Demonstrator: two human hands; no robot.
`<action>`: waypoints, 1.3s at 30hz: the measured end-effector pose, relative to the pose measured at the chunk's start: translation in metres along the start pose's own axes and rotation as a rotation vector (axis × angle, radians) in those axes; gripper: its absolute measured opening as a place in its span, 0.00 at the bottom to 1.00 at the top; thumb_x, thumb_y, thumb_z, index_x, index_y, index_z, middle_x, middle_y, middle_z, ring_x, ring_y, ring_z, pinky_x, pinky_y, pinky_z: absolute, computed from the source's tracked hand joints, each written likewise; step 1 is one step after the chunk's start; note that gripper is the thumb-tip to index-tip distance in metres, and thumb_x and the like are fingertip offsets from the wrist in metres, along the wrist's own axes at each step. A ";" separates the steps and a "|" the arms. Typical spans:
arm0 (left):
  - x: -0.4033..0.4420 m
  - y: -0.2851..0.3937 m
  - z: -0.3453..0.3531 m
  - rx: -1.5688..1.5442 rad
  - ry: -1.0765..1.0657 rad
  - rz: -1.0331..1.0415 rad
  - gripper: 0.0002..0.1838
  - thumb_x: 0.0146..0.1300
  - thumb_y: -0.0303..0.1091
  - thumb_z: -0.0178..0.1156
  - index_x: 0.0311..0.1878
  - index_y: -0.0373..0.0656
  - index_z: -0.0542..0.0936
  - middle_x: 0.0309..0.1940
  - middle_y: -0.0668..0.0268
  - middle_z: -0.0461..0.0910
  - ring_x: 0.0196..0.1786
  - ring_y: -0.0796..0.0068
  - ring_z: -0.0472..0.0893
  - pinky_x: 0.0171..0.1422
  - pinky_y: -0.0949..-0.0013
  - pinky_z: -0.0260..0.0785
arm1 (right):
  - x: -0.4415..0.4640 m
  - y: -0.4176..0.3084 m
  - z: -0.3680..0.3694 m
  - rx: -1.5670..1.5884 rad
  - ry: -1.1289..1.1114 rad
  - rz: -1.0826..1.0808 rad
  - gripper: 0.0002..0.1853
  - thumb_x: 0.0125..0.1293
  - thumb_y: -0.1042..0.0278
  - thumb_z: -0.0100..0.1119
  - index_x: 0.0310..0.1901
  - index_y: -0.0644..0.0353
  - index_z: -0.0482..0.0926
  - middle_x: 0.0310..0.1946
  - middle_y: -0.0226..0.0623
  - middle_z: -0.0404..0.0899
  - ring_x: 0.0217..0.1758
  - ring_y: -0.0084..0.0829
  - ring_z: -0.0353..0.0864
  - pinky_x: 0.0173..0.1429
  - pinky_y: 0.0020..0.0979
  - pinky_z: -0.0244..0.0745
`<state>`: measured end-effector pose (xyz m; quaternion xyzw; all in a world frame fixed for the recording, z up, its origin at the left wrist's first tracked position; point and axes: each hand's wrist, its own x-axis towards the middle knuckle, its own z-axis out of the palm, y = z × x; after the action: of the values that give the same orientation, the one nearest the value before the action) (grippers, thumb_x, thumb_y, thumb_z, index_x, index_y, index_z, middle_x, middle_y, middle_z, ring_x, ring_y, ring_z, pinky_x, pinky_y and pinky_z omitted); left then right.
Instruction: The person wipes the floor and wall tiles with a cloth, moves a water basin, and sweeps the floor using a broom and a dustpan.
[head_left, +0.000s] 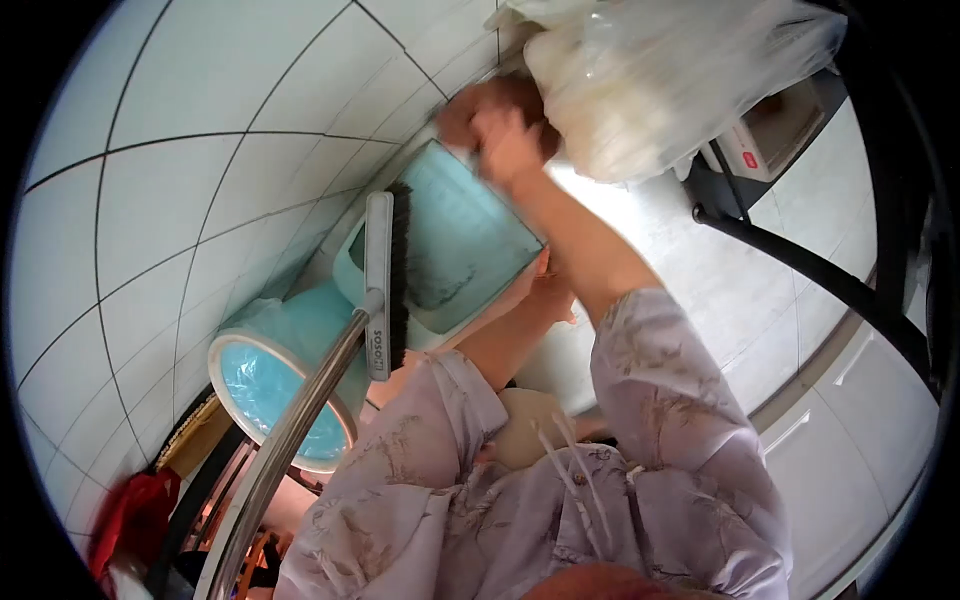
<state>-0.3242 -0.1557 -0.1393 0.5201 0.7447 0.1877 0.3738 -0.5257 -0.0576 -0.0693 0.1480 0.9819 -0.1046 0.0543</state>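
Note:
My right hand (508, 140) reaches to the top middle, smeared by motion. It is at a brown, rounded thing (465, 112) beside the tiled wall; its kind and my grip on it are unclear. Just to the right hangs a bulging, see-through plastic bag (630, 90) with pale contents. My left hand (550, 290) is low at the right edge of a turquoise dustpan (465, 240), mostly hidden behind it, so I cannot tell whether it grips that edge. A grey broom head (379, 280) with dark bristles stands in front of the dustpan.
The broom's metal handle (290, 450) slants to the lower left. Behind it is a lined bin (225, 350) with a pale rim. White tiles (190, 200) cover the wall at left. A black frame bar (800, 260) crosses the right side, above pale floor tiles (690, 290).

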 end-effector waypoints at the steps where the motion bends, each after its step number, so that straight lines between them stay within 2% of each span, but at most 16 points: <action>1: 0.003 0.009 -0.017 -0.247 0.022 -0.091 0.45 0.42 0.45 0.65 0.67 0.51 0.60 0.67 0.62 0.55 0.69 0.59 0.48 0.71 0.55 0.38 | -0.014 -0.012 -0.011 0.100 -0.197 -0.079 0.21 0.57 0.68 0.51 0.54 0.45 0.67 0.66 0.26 0.57 0.67 0.37 0.56 0.58 0.65 0.58; 3: 0.002 0.018 -0.040 -0.737 0.054 -0.280 0.23 0.70 0.47 0.40 0.64 0.49 0.63 0.58 0.69 0.71 0.59 0.73 0.68 0.63 0.65 0.59 | -0.016 -0.011 -0.034 0.158 -0.272 -0.075 0.20 0.57 0.68 0.51 0.53 0.46 0.68 0.67 0.25 0.57 0.68 0.38 0.56 0.61 0.60 0.57; 4: 0.001 0.014 -0.035 -0.727 0.055 -0.284 0.23 0.70 0.47 0.40 0.64 0.49 0.63 0.58 0.69 0.71 0.59 0.73 0.68 0.63 0.65 0.59 | -0.006 -0.002 -0.033 0.146 -0.258 -0.085 0.19 0.59 0.66 0.51 0.54 0.47 0.69 0.66 0.27 0.58 0.67 0.37 0.57 0.63 0.56 0.58; 5: -0.002 0.010 -0.028 -0.383 0.008 -0.200 0.40 0.51 0.47 0.58 0.68 0.48 0.57 0.65 0.63 0.59 0.67 0.64 0.54 0.69 0.57 0.44 | 0.006 0.006 -0.030 0.247 -0.183 0.029 0.19 0.59 0.67 0.50 0.54 0.48 0.68 0.65 0.29 0.60 0.66 0.39 0.58 0.63 0.52 0.59; 7: -0.010 0.012 -0.038 -0.043 -0.051 -0.120 0.62 0.32 0.46 0.76 0.71 0.48 0.51 0.72 0.58 0.47 0.75 0.55 0.40 0.75 0.50 0.30 | 0.038 0.025 -0.009 0.675 0.013 0.253 0.24 0.51 0.69 0.57 0.53 0.50 0.67 0.66 0.29 0.60 0.65 0.46 0.59 0.64 0.47 0.61; 10: -0.022 0.038 -0.097 0.101 -0.232 -0.156 0.63 0.31 0.48 0.76 0.72 0.48 0.50 0.72 0.58 0.47 0.75 0.54 0.38 0.75 0.50 0.27 | 0.025 0.004 -0.025 0.266 -0.013 0.209 0.23 0.54 0.66 0.54 0.54 0.49 0.67 0.64 0.28 0.61 0.65 0.43 0.57 0.61 0.54 0.62; 12: -0.021 0.041 -0.092 0.099 -0.248 -0.157 0.63 0.29 0.49 0.76 0.71 0.49 0.51 0.72 0.58 0.46 0.75 0.53 0.36 0.75 0.49 0.26 | -0.008 -0.008 -0.019 0.086 -0.156 0.027 0.22 0.56 0.65 0.53 0.55 0.47 0.67 0.66 0.26 0.58 0.66 0.41 0.56 0.60 0.57 0.61; 16: -0.014 0.031 -0.083 0.120 -0.268 -0.165 0.63 0.27 0.50 0.77 0.71 0.50 0.53 0.73 0.58 0.45 0.75 0.52 0.33 0.75 0.49 0.24 | -0.025 0.009 -0.030 0.179 -0.206 -0.132 0.20 0.58 0.65 0.51 0.54 0.47 0.68 0.68 0.27 0.56 0.67 0.38 0.55 0.63 0.60 0.56; 18: -0.019 0.025 -0.073 -0.006 -0.137 -0.068 0.63 0.27 0.48 0.78 0.71 0.52 0.53 0.73 0.58 0.44 0.75 0.52 0.32 0.75 0.49 0.27 | 0.002 0.020 -0.023 0.220 -0.064 0.004 0.22 0.54 0.67 0.53 0.53 0.49 0.67 0.68 0.29 0.56 0.64 0.42 0.60 0.63 0.49 0.61; 19: -0.017 0.024 -0.073 -0.004 -0.137 -0.075 0.63 0.27 0.48 0.78 0.71 0.52 0.53 0.73 0.58 0.44 0.75 0.52 0.32 0.75 0.49 0.27 | 0.007 0.022 -0.059 0.364 -0.116 0.126 0.19 0.54 0.68 0.52 0.50 0.52 0.68 0.64 0.39 0.61 0.58 0.44 0.64 0.60 0.41 0.65; 20: -0.018 0.030 -0.074 0.043 -0.127 -0.113 0.64 0.26 0.47 0.78 0.71 0.54 0.53 0.73 0.58 0.41 0.75 0.53 0.31 0.75 0.49 0.28 | 0.040 0.044 0.027 0.401 0.191 0.106 0.17 0.55 0.68 0.52 0.48 0.55 0.69 0.56 0.46 0.68 0.53 0.45 0.67 0.56 0.38 0.66; 22: -0.019 0.037 -0.083 0.083 -0.108 -0.155 0.64 0.26 0.46 0.79 0.71 0.56 0.53 0.74 0.57 0.38 0.75 0.53 0.31 0.75 0.49 0.29 | 0.045 0.064 0.012 0.525 0.156 0.268 0.19 0.56 0.66 0.52 0.51 0.54 0.69 0.57 0.44 0.68 0.54 0.45 0.67 0.57 0.40 0.64; 28: -0.017 0.046 -0.101 0.096 -0.224 -0.181 0.67 0.26 0.47 0.79 0.73 0.62 0.47 0.74 0.59 0.27 0.75 0.55 0.28 0.75 0.50 0.29 | -0.035 0.115 0.000 0.369 0.140 0.319 0.25 0.58 0.60 0.53 0.59 0.50 0.67 0.60 0.40 0.67 0.60 0.44 0.64 0.62 0.47 0.58; 33: -0.017 0.044 -0.102 0.153 -0.239 -0.155 0.62 0.32 0.52 0.76 0.72 0.61 0.50 0.74 0.54 0.31 0.74 0.50 0.27 0.74 0.45 0.29 | -0.129 0.107 -0.007 -0.020 0.000 0.358 0.28 0.58 0.56 0.54 0.61 0.49 0.66 0.61 0.39 0.65 0.62 0.44 0.62 0.59 0.56 0.57; 37: -0.019 0.046 -0.107 0.178 -0.228 -0.139 0.62 0.32 0.55 0.75 0.72 0.61 0.50 0.73 0.54 0.29 0.74 0.50 0.24 0.73 0.44 0.26 | -0.138 0.095 -0.016 -0.016 -0.079 0.446 0.24 0.58 0.56 0.54 0.57 0.48 0.65 0.58 0.36 0.63 0.67 0.43 0.55 0.55 0.57 0.57; 39: -0.021 0.051 -0.114 0.204 -0.142 -0.141 0.48 0.41 0.51 0.71 0.68 0.58 0.61 0.72 0.52 0.44 0.75 0.52 0.39 0.74 0.48 0.37 | -0.135 0.097 -0.018 -0.012 -0.070 0.439 0.24 0.58 0.56 0.54 0.56 0.49 0.65 0.59 0.37 0.63 0.67 0.43 0.54 0.55 0.57 0.57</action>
<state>-0.3739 -0.1425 -0.0236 0.5137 0.7662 0.0471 0.3833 -0.3695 -0.0002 -0.0512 0.3542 0.9243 -0.0896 0.1108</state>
